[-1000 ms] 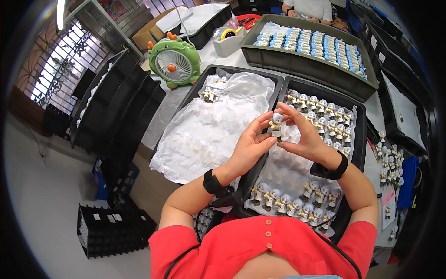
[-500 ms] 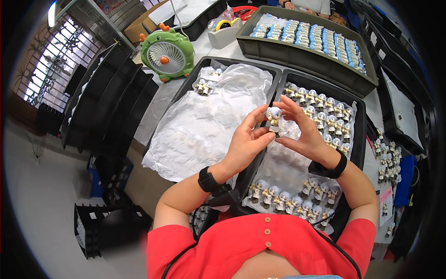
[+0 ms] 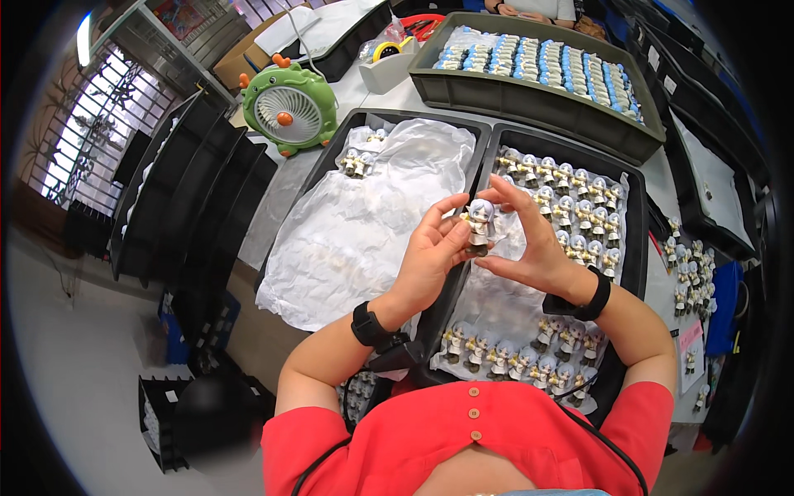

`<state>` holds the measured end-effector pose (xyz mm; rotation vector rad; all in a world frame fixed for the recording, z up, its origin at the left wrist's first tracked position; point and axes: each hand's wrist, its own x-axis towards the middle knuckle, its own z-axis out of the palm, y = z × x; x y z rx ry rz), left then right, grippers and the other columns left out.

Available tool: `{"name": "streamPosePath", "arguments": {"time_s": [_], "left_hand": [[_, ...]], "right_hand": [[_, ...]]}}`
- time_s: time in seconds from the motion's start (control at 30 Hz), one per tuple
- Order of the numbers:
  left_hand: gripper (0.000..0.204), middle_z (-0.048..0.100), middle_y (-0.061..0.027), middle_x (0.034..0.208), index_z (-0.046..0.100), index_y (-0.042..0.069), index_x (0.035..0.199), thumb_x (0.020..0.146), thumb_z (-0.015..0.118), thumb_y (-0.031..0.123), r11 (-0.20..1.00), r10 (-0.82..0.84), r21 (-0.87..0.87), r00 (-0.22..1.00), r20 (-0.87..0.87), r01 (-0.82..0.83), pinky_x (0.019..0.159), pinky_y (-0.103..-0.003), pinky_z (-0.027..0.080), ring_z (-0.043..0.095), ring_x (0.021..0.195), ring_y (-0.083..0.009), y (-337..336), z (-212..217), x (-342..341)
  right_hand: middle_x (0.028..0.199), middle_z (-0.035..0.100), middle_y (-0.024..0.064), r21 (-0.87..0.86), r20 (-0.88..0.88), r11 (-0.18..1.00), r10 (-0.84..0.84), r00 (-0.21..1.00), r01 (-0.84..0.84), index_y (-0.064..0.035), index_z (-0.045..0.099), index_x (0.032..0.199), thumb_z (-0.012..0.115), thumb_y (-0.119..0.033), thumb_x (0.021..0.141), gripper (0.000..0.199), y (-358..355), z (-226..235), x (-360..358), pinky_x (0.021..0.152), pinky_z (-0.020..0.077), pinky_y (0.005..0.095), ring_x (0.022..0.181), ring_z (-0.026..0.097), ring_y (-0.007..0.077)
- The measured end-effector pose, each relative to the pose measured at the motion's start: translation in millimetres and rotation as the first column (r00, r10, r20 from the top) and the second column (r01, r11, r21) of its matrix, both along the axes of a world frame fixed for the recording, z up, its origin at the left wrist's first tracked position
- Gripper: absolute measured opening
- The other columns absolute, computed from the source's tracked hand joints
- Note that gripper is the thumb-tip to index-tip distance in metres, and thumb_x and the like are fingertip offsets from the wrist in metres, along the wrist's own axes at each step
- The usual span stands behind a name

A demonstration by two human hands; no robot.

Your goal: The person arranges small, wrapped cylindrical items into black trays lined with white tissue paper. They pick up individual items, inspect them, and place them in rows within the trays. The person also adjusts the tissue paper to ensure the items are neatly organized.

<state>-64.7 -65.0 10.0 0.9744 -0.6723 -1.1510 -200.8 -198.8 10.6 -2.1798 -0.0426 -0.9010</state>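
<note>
A small figurine [image 3: 480,221] with pale lilac hair, white clothes and a dark base stands upright in my left hand [image 3: 432,255], pinched between thumb and fingers. My right hand [image 3: 542,248] curves around its other side, thumb and fingers apart, with a gap to the figurine. Both hands are over the inner edges of two black trays. The right tray [image 3: 635,223] holds rows of similar figurines [image 3: 571,186] at its far end and more figurines [image 3: 513,360] at its near end. Crumpled white sheeting [image 3: 356,223] covers most of the left tray [image 3: 318,169], with a few figurines at its far corner.
A green fan [image 3: 289,107] and a tape dispenser [image 3: 389,66] stand behind the trays. An olive crate [image 3: 529,99] of blue-and-white pieces sits at the back. Loose figurines [image 3: 691,277] crowd the right side. Stacked black trays [image 3: 182,190] rise at left. Another person's hands [image 3: 521,12] show at the far edge.
The figurine has turned slightly and shifted a little left and down with my left hand. My right fingers have spread away from it. The whole view has shifted slightly.
</note>
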Motion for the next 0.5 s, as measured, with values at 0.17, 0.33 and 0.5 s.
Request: {"name": "streamPosePath", "arguments": {"time_s": [0.17, 0.33, 0.5], "left_hand": [[0.044, 0.056, -0.0124, 0.117, 0.035, 0.004, 0.134, 0.098, 0.047, 0.024, 0.997, -0.072, -0.021, 0.992, -0.099, 0.07, 0.086, -0.038, 0.051, 0.062, 0.1, -0.0274, -1, -3, 0], [0.042, 0.054, -0.0098, 0.119, 0.039, 0.002, 0.132, 0.097, 0.048, 0.024, 0.996, -0.087, -0.032, 0.995, 0.038, 0.089, 0.086, -0.036, 0.051, 0.06, 0.105, -0.025, -1, -3, -7], [0.041, 0.051, -0.0081, 0.123, 0.04, 0.002, 0.132, 0.096, 0.05, 0.019, 0.992, -0.123, 0.017, 0.987, 0.1, 0.122, 0.084, -0.033, 0.051, 0.059, 0.106, -0.0212, 0, 3, -10]], "right_hand": [[0.12, 0.052, 0.0133, 0.057, 0.076, 0.998, 0.03, 0.997, -0.035, -0.0069, 0.028, 0.142, 0.081, -0.008, 0.06, 0.098, 2, -3, 1, 0.095, 0.0412, 0.0375, 0.109, 0.051, 0.0285], [0.12, 0.053, 0.0117, -0.167, 0.147, 0.986, 0.027, 0.989, -0.002, -0.0072, 0.03, 0.142, 0.083, -0.009, 0.059, 0.098, 2, -2, 3, 0.094, 0.043, 0.037, 0.109, 0.05, 0.0282], [0.122, 0.053, 0.0113, -0.14, 0.112, 0.989, 0.054, 0.992, -0.038, -0.0078, 0.03, 0.141, 0.083, -0.008, 0.059, 0.098, 4, -4, 3, 0.089, 0.0477, 0.0348, 0.112, 0.047, 0.0268]]}}
